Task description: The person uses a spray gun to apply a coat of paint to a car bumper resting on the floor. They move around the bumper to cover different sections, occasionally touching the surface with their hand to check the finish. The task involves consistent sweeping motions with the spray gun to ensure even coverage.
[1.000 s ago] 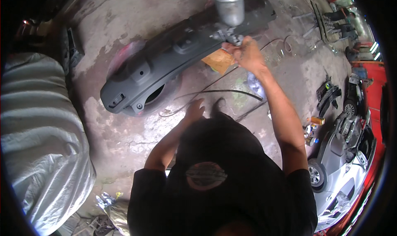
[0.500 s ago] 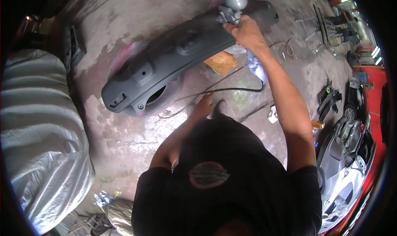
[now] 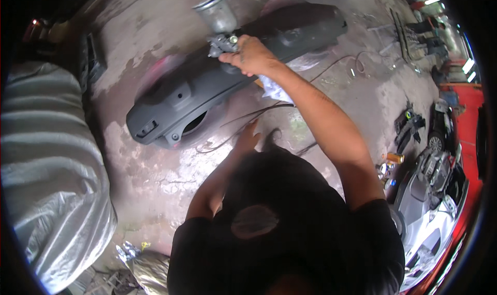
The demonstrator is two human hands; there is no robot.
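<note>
My right hand [image 3: 253, 58] is wrapped round a spray gun [image 3: 223, 45], whose metal cup stands tilted on top. The gun is above the middle of a long dark grey car bumper [image 3: 178, 99] that lies slantwise ahead of me. A whitish cloth or paper [image 3: 275, 90] hangs below my right hand, partly hidden by the forearm. My left hand [image 3: 249, 135] is low in front of my body, fingers apart, with nothing seen in it. Close to it runs a dark hose [image 3: 266, 108].
A silver cover [image 3: 57, 155] drapes a large shape at left. To the right are a grey car body part [image 3: 422, 212], small cans [image 3: 394, 158] and black parts [image 3: 410, 123]. A thin hose [image 3: 357, 62] curls on the stained floor beyond the bumper. A crumpled wrapped bundle [image 3: 150, 269] lies lower left.
My right hand has swept left and slightly nearer with the spray gun, from the bumper's right part to its middle. The cup now leans left. My left hand has dropped slightly.
</note>
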